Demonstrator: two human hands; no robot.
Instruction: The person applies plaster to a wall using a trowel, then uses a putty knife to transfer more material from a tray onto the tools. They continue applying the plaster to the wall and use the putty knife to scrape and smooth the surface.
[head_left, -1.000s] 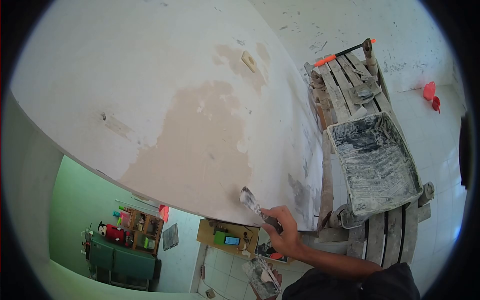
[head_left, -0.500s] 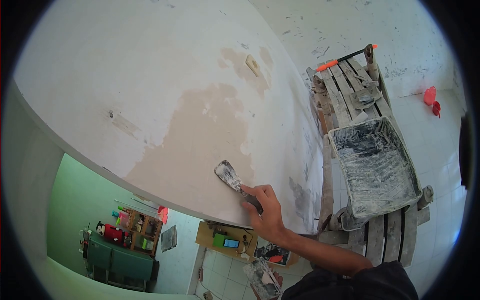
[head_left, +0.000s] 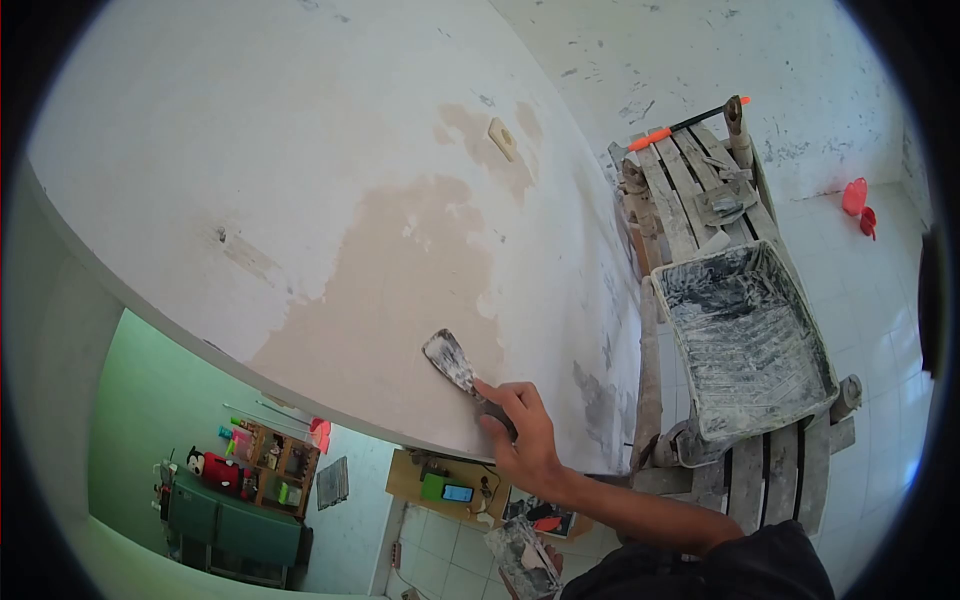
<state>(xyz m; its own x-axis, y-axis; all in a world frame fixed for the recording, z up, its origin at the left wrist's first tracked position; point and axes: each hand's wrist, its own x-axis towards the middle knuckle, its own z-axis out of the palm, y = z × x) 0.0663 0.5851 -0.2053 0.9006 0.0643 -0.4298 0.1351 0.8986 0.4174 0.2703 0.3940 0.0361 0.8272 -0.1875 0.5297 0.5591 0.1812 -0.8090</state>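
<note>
My right hand (head_left: 530, 445) is wrapped around the dark handle of a putty knife (head_left: 448, 360). Its blade, smeared with white filler, lies against the white wall (head_left: 380, 370) near a large beige patch (head_left: 400, 245). Low in the view, my left hand (head_left: 555, 560) is mostly hidden behind a flat, filler-coated plate (head_left: 522, 556), with a few fingers showing at its edge. A light lump of filler sits on that plate. A cream switch plate (head_left: 502, 138) is fixed to the wall further up.
On a slatted wooden bench (head_left: 745, 480) to the right stand a filler-crusted tray (head_left: 745, 345), a smeared scraper plate (head_left: 725, 203) and an orange-handled tool (head_left: 655, 138). A red dipper (head_left: 867, 222) lies on the tiled floor. Below the wall edge are a table (head_left: 405, 472) and a green cabinet (head_left: 235, 535).
The putty knife and my right hand have shifted slightly down and left along the wall. The whole view has moved a little; both hands keep their hold.
</note>
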